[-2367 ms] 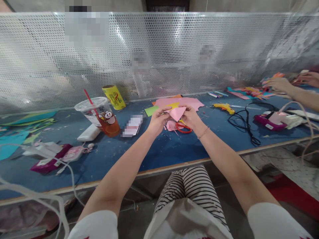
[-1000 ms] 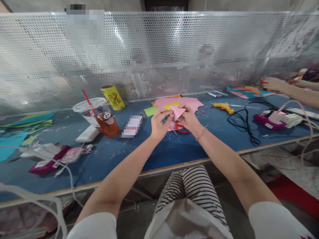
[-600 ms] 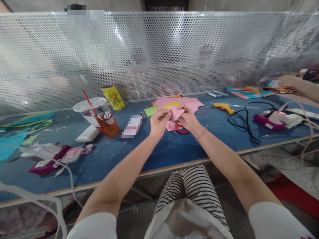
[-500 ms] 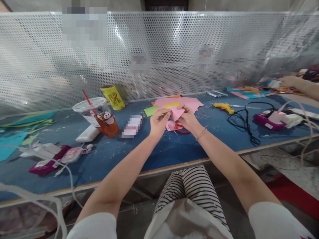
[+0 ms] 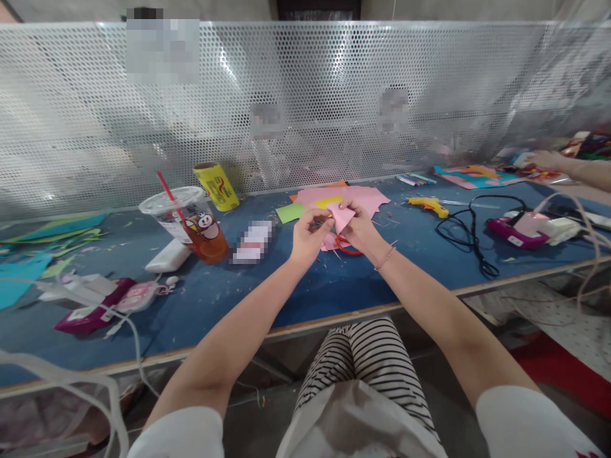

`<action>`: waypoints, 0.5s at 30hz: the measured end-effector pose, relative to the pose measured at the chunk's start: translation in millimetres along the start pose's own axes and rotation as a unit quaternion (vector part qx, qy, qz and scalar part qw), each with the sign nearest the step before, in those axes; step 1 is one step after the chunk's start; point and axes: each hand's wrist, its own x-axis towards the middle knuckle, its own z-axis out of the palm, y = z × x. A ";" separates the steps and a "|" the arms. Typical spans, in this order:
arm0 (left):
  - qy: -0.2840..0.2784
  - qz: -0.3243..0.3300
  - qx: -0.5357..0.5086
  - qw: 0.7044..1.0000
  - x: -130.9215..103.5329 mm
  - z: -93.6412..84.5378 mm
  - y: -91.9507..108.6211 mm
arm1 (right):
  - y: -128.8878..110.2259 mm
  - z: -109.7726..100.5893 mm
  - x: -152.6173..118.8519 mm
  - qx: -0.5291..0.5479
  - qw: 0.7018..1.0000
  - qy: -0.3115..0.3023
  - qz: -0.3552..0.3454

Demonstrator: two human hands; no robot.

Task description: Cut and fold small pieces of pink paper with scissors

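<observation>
A small folded piece of pink paper (image 5: pixel 341 217) is held up above the table. My right hand (image 5: pixel 360 229) grips its right side between thumb and fingers. My left hand (image 5: pixel 308 234) has its fingers curled in a pinch at the paper's left edge; the exact contact is too small to see clearly. Below the hands lie red-handled scissors (image 5: pixel 351 251), partly hidden, beside a pink paper scrap (image 5: pixel 328 242). Behind them are a large pink sheet (image 5: pixel 367 198), a yellow piece of paper (image 5: pixel 329 201) and a green one (image 5: pixel 289 212).
To the left stand a drink cup with a straw (image 5: pixel 210 242) and a yellow tube (image 5: pixel 217 187), near a phone (image 5: pixel 252 243). A yellow glue gun (image 5: pixel 428 205) and a purple power strip (image 5: pixel 515 234) lie right. A perforated metal screen (image 5: pixel 324 83) rises behind. Another person's hand (image 5: pixel 548 160) is far right.
The pink paper has turned between my hands and shows a narrower face. My left hand has shifted slightly right. The other person's hand at the far right has moved a little.
</observation>
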 end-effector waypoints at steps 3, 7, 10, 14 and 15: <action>-0.011 0.000 0.001 1.000 -1.6 1.9 1.6 | -0.9 1.8 -0.8 -0.002 1.000 0.003 -0.006; -0.013 -0.001 0.014 1.000 -3.8 3.9 5.1 | -3.7 5.6 -2.0 -0.024 1.000 0.015 -0.003; -0.001 0.007 0.027 1.000 -3.8 4.1 5.9 | -3.0 6.2 -1.5 -0.026 0.999 0.024 -0.013; 0.031 0.003 0.054 0.998 -1.7 2.1 3.2 | 0.6 4.8 0.1 -0.016 0.999 0.038 -0.016; 0.041 -0.001 0.057 0.998 -0.9 1.5 2.2 | 1.2 4.5 0.5 -0.013 0.999 0.043 -0.016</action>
